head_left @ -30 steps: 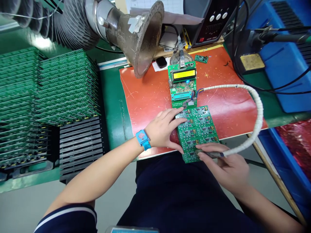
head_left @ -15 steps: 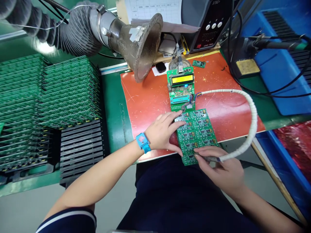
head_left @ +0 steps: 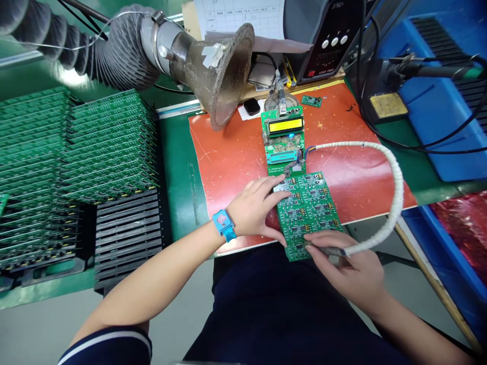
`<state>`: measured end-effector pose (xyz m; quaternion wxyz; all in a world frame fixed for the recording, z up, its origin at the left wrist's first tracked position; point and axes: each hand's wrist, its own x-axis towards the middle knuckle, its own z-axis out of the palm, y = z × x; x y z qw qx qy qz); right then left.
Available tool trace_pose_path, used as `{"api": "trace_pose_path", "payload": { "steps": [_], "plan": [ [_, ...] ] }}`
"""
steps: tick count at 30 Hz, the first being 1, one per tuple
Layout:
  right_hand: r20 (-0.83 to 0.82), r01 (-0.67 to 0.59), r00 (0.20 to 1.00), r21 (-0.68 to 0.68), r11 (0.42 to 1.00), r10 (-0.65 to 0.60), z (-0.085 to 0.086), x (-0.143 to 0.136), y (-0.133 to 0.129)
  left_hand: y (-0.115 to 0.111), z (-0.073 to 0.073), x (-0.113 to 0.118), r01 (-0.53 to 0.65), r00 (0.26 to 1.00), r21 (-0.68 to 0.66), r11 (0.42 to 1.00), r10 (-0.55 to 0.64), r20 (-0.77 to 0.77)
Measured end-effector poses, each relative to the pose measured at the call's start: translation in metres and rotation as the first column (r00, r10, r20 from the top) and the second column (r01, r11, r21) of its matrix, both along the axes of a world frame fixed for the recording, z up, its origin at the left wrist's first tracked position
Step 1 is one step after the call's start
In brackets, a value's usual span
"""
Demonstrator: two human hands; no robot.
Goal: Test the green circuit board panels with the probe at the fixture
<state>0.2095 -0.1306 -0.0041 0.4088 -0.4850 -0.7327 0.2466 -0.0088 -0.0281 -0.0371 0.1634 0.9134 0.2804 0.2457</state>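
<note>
A green circuit board panel [head_left: 304, 215] with rows of small components lies near the front edge of the red mat, partly overhanging it. My left hand [head_left: 258, 205] is spread with its fingertips and thumb resting on the panel's left side. In my right hand [head_left: 348, 263], thumb and fingers pinch a dark-ended probe [head_left: 332, 251] low over the panel's right front part. The probe's tip is hidden by the fingers. A white wrapped cable [head_left: 397, 187] loops from it to a green programmer board [head_left: 283, 142] with a lit yellow display, just behind the panel.
Racks of upright green boards [head_left: 110, 147] stand on the left. A fume extraction hood [head_left: 232, 78] hangs over the mat's back left. Behind is a black soldering station [head_left: 323, 45]; a soldering iron [head_left: 429, 70] and blue bin [head_left: 437, 126] are at right. A small board [head_left: 311, 101] lies behind.
</note>
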Motion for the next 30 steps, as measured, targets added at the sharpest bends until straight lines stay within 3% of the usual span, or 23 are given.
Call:
{"api": "trace_pose_path", "payload": {
  "steps": [30],
  "plan": [
    [-0.002, -0.007, 1.000, 0.011, 1.000, 0.007, 0.0008, -0.0006, 0.0010, -0.0002, -0.0003, -0.0001, -0.012, 1.000, -0.011, 1.000, 0.012, -0.012]
  ]
}}
